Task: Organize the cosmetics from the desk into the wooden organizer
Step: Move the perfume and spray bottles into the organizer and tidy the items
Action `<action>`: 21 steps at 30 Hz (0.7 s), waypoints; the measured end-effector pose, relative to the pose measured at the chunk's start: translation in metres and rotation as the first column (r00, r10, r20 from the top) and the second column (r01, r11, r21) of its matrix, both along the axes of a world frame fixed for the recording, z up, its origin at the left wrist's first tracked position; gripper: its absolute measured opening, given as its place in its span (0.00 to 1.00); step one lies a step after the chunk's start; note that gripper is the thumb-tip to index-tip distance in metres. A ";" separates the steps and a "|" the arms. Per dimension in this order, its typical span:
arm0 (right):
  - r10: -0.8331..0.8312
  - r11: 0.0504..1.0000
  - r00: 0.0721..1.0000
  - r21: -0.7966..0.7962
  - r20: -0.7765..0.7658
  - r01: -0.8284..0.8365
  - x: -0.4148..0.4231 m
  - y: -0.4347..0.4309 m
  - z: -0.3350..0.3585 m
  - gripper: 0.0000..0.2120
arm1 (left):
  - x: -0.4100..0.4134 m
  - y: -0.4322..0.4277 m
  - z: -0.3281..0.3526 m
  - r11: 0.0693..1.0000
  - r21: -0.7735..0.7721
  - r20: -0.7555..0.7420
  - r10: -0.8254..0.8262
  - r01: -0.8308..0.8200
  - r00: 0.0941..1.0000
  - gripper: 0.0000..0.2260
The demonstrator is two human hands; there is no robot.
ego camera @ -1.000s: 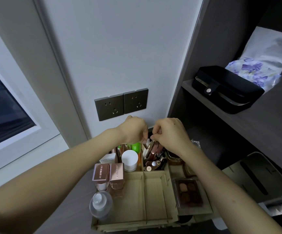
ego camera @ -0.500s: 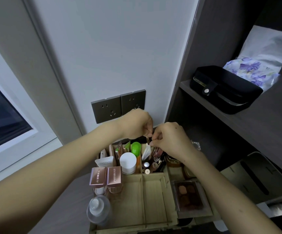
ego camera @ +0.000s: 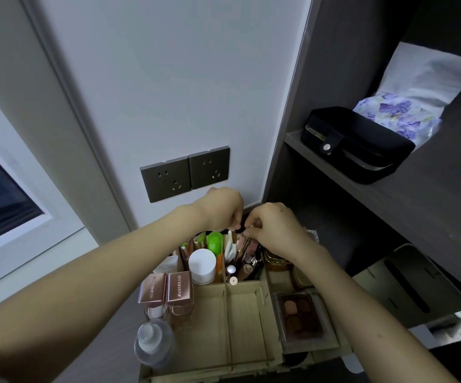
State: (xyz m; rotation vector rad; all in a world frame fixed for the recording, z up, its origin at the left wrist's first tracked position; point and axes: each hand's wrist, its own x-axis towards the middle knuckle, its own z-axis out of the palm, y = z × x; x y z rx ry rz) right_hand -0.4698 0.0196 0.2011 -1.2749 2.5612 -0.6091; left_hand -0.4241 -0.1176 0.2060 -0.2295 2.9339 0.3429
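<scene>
The wooden organizer stands on the desk below me, its back slots packed with tubes and sticks. My left hand pinches a slim rose-gold stick that points down over a back slot. Close beside it, my right hand curls its fingers around the tops of other slim cosmetics in the same slot. A white jar, a green tube, two rose-gold capped bottles and a clear bottle sit at the left. An eyeshadow palette lies at the right.
Two dark wall sockets are just behind my hands. A dark shelf unit at the right holds a black case and a floral packet. A window frame is at the left. A beige tissue box sits lower right.
Both hands rose slightly from the back slots over the last second and stay close together. The left hand now shows a slim stick held above the slot.
</scene>
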 end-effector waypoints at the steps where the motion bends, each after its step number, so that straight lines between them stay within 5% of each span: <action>1: 0.003 1.000 1.000 0.015 -0.002 -0.003 -0.001 -0.002 -0.001 0.07 | 0.000 -0.001 0.000 1.000 0.014 0.000 0.006 -0.006 1.000 0.05; 9: -0.091 0.992 0.993 0.078 -0.080 0.097 -0.006 -0.019 -0.007 0.14 | 0.002 -0.002 0.003 0.985 0.163 -0.008 0.064 -0.061 0.998 0.07; 14: -0.163 0.977 0.986 -0.150 -0.046 0.154 0.009 0.002 -0.005 0.19 | 0.013 -0.009 0.001 0.974 0.215 -0.027 0.083 -0.076 0.996 0.09; 17: -0.086 0.971 0.996 -0.227 -0.032 0.077 0.034 0.027 -0.005 0.16 | 0.018 -0.014 -0.003 0.967 0.240 -0.044 0.097 -0.083 0.994 0.09; 21: 0.053 0.990 0.981 -0.122 -0.186 -0.077 0.062 0.039 -0.041 0.24 | 0.018 -0.014 -0.006 0.964 0.252 -0.063 0.105 -0.086 0.992 0.09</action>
